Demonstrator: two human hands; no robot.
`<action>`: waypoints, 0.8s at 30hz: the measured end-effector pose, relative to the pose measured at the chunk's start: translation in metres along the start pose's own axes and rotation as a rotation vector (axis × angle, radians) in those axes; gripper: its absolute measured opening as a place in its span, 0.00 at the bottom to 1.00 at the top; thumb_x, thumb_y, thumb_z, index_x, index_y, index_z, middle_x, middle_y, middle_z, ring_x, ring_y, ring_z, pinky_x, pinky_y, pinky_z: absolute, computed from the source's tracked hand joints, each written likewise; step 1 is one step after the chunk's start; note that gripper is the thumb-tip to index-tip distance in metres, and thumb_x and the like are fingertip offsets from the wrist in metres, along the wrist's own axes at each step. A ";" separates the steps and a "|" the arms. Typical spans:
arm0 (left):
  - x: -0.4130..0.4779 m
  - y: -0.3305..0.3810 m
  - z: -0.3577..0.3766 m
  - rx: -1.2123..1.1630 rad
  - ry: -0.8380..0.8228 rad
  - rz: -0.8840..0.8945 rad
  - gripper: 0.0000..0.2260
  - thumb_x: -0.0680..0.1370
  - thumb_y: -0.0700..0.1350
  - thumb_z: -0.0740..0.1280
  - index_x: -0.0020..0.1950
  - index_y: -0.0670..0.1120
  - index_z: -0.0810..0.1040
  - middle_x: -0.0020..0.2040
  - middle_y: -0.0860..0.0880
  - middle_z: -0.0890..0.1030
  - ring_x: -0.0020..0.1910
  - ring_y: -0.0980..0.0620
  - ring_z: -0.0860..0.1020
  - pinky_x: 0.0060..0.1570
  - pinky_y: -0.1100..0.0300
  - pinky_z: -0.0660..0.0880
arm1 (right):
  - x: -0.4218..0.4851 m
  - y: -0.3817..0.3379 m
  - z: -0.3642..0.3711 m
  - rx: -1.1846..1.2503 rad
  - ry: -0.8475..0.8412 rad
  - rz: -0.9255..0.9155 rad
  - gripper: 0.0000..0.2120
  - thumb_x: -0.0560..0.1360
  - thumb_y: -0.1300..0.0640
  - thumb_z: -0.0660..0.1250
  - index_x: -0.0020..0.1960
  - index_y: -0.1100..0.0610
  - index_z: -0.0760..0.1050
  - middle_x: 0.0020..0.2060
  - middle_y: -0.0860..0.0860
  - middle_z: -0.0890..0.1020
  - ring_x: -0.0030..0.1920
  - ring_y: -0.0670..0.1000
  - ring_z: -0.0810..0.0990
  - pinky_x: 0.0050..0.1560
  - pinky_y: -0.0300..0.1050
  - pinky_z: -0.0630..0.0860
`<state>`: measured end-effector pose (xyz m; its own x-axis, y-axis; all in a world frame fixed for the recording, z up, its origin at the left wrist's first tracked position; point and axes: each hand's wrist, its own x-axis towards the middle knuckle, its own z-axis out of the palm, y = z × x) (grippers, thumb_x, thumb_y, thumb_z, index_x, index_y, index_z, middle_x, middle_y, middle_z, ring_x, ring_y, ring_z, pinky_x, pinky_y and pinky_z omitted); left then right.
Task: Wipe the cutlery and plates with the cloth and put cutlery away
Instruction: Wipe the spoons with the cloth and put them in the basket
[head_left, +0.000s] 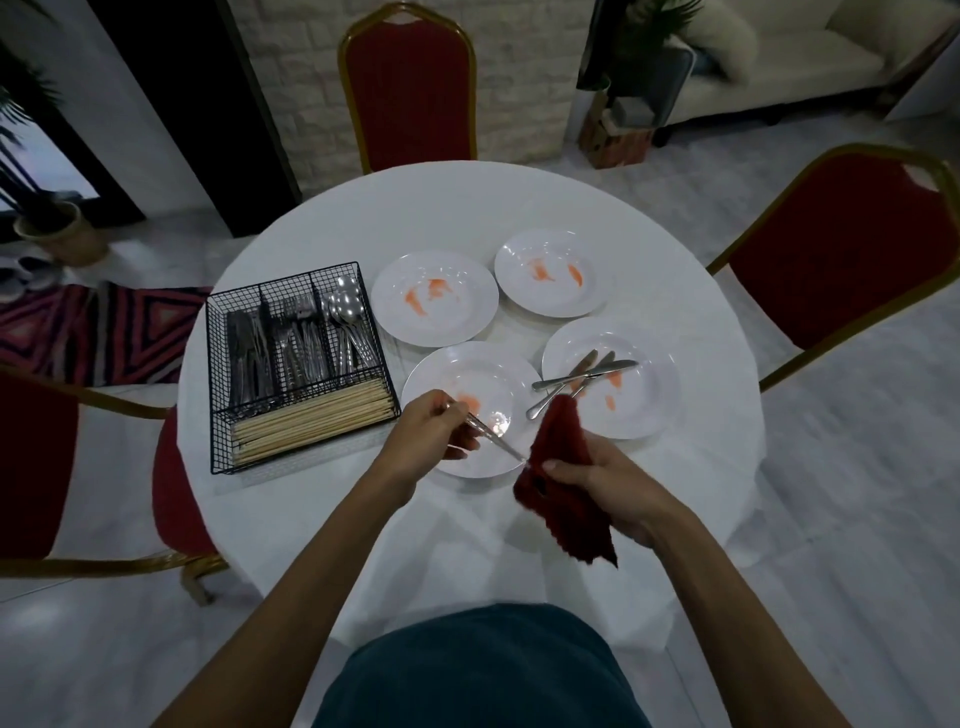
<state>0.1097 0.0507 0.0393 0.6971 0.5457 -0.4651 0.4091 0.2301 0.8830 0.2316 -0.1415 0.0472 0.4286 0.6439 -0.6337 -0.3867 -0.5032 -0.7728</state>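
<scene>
The round counter (467, 208), under a white cover, carries everything: a black wire basket (218, 395) on the left and four white plates grouped to its right. The basket is divided. Knives, forks and spoons fill three long compartments, and a bundle of chopsticks (311, 421) lies across the front one. The far-left plate (457, 322), far-right plate (550, 301), near-left plate (509, 364) and near-right plate (654, 410) all show orange-red smears, so none looks wiped yet. A dark red cloth (561, 467) hangs bunched from the right hand (608, 483), whose fingers are curled round it just in front of the near plates. The left hand (426, 431) pinches the handle of one piece of cutlery (488, 434) above the near-left plate, with its other end touching the cloth. The step in hand appears to be wiping that single piece. The next move probably calls for drawing the shiny metal through the folded cloth with a firm pinch, then carrying it to its matching compartment (which one cannot be told, since the head is hidden at the cloth). A few loose pieces (582, 376) lie crossed on the near-right plate, their handles over its rim.
</scene>
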 end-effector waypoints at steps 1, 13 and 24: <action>0.002 0.000 0.000 0.015 0.003 0.003 0.09 0.83 0.42 0.63 0.43 0.43 0.73 0.38 0.46 0.82 0.35 0.51 0.82 0.39 0.57 0.78 | -0.004 0.001 0.007 -0.054 -0.080 0.044 0.09 0.81 0.64 0.67 0.60 0.60 0.77 0.50 0.60 0.86 0.45 0.58 0.87 0.44 0.52 0.84; 0.003 0.007 -0.007 0.062 -0.040 0.029 0.10 0.81 0.40 0.65 0.39 0.43 0.73 0.39 0.45 0.84 0.37 0.50 0.83 0.40 0.59 0.78 | -0.006 0.016 0.018 0.130 0.011 -0.002 0.04 0.81 0.65 0.66 0.55 0.61 0.78 0.42 0.56 0.86 0.40 0.54 0.86 0.38 0.41 0.81; 0.008 0.019 0.000 0.038 0.057 0.050 0.13 0.80 0.38 0.59 0.36 0.42 0.73 0.26 0.50 0.76 0.33 0.48 0.77 0.45 0.49 0.79 | -0.007 0.007 0.024 0.142 -0.086 -0.027 0.10 0.81 0.65 0.66 0.62 0.66 0.75 0.45 0.57 0.86 0.45 0.54 0.87 0.43 0.41 0.82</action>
<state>0.1225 0.0594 0.0523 0.6830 0.6011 -0.4149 0.3974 0.1708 0.9016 0.2064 -0.1357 0.0466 0.3715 0.7064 -0.6025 -0.4899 -0.4021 -0.7735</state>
